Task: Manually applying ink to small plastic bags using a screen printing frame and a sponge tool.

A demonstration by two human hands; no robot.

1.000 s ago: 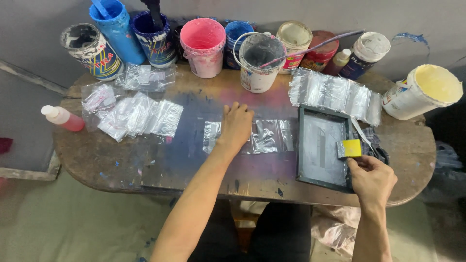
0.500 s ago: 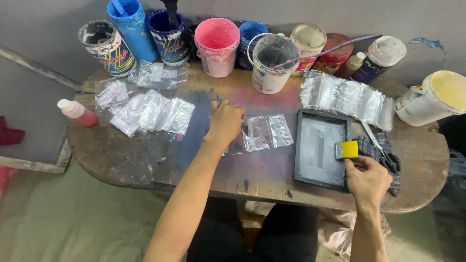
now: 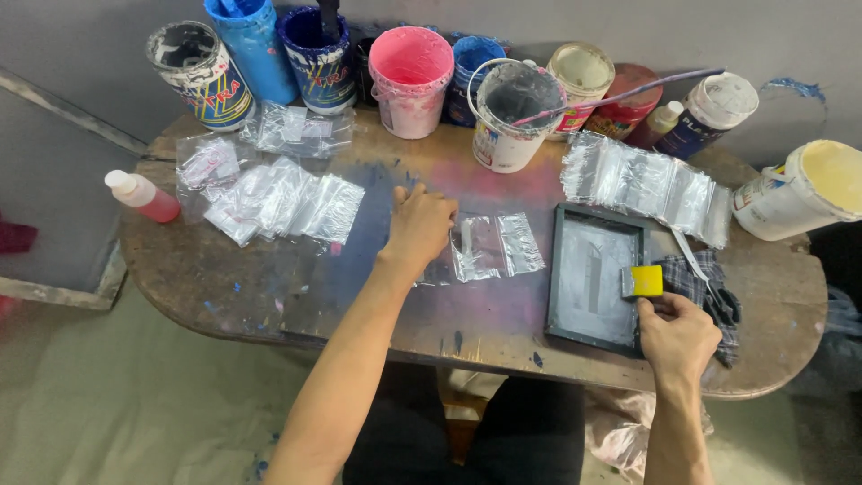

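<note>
My left hand [image 3: 417, 224] rests knuckles-up on the stained wooden table [image 3: 269, 296], its fingers on the left edge of a clear plastic bag [image 3: 494, 244] lying flat at the table's middle. My right hand [image 3: 675, 334] grips a small yellow squeegee [image 3: 643, 281] at the right edge of a dark rectangular screen frame [image 3: 593, 277]. A checked cloth [image 3: 700, 278] lies under and beside that hand.
Piles of clear bags lie at the left [image 3: 278, 199] and back right [image 3: 642, 182]. Paint tubs line the back: blue [image 3: 251, 45], pink [image 3: 411, 76], white [image 3: 507, 112], cream [image 3: 813, 189]. A red squeeze bottle [image 3: 142, 195] lies at the left edge.
My left hand has slid left off the middle of the clear bag to its left edge. My right hand and the squeegee stay at the frame's right edge.
</note>
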